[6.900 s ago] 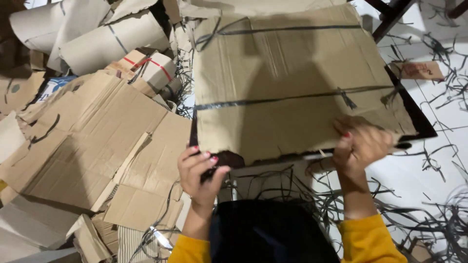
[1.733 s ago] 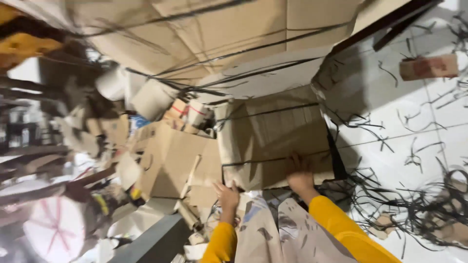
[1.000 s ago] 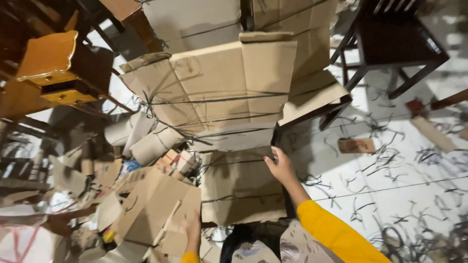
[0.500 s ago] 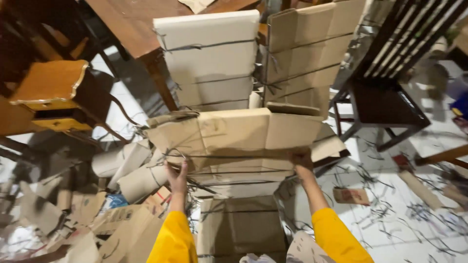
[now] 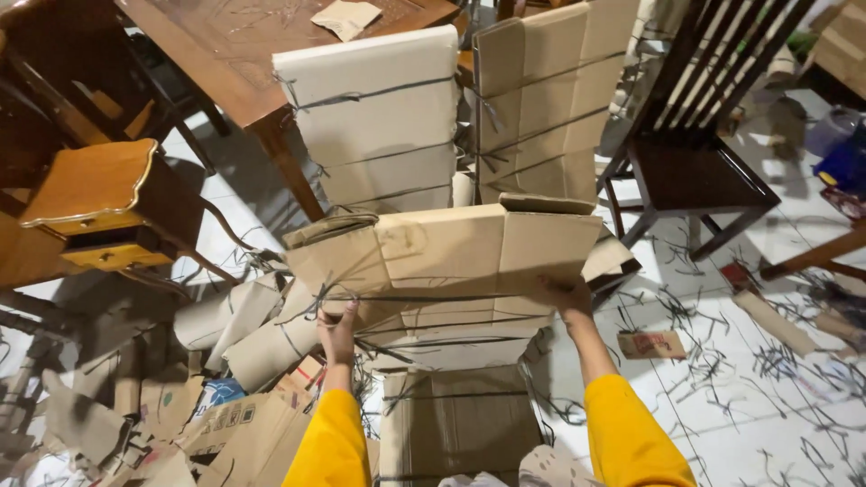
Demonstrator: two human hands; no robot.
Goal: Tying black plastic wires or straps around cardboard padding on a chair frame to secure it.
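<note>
Both hands, left [image 5: 337,332] and right [image 5: 566,298], grip the tied cardboard bundle [image 5: 446,271] (flat, strapped); keeping it level above the lower bundle [image 5: 456,424] seems wise.

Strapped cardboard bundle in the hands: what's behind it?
Behind the cardboard bundle, two more strapped bundles stand upright: a white one and a brown one. Their bases are covered. The wooden table stands further back.

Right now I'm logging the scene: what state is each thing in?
Cardboard bundle: flattened, strapped, lifted by both hands.
Left hand: gripping its lower edge.
Right hand: gripping its right edge.
Upright bundles: tied, standing against the table.
Chair: upright, unoccupied.
</note>
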